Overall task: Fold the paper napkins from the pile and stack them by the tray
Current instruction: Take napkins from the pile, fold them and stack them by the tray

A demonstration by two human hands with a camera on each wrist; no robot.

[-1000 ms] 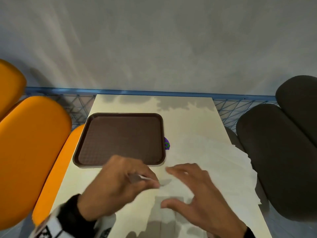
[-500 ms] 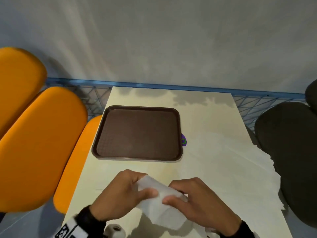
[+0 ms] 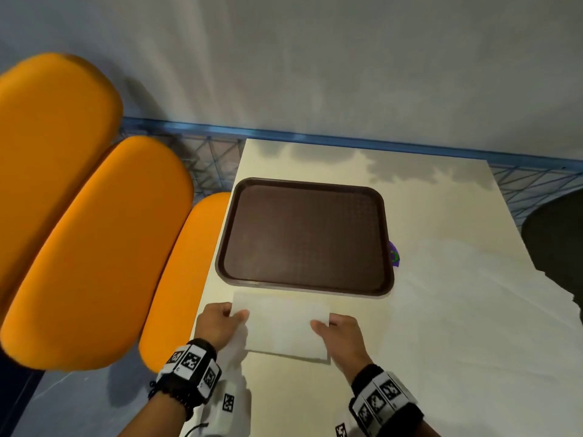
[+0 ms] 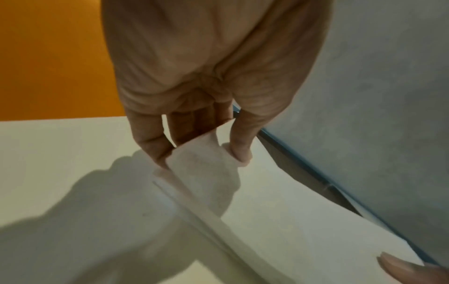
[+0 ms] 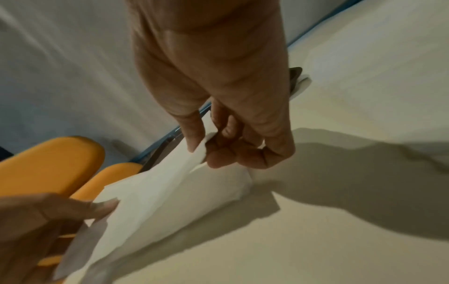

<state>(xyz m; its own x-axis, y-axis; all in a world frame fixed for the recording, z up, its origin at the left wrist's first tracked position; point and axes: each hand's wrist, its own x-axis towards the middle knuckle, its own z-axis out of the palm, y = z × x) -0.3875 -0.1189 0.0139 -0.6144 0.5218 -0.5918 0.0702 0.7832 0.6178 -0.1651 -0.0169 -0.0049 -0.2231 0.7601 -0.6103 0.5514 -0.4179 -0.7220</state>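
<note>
Napkin (image 3: 285, 326), thin and limp, is hanging just before the tray (image 3: 304, 236); we are pinching its ends with left hand (image 3: 217, 324) and right hand (image 3: 342, 337), fingers (image 4: 239, 146) curled on paper.

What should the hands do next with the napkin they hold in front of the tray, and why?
Probably bring the held edge over and down to finish the fold. The left hand and right hand each pinch one end of the napkin, which in the wrist views is only partly doubled, its upper layer lifted off the table. It lies just in front of the tray.
</note>
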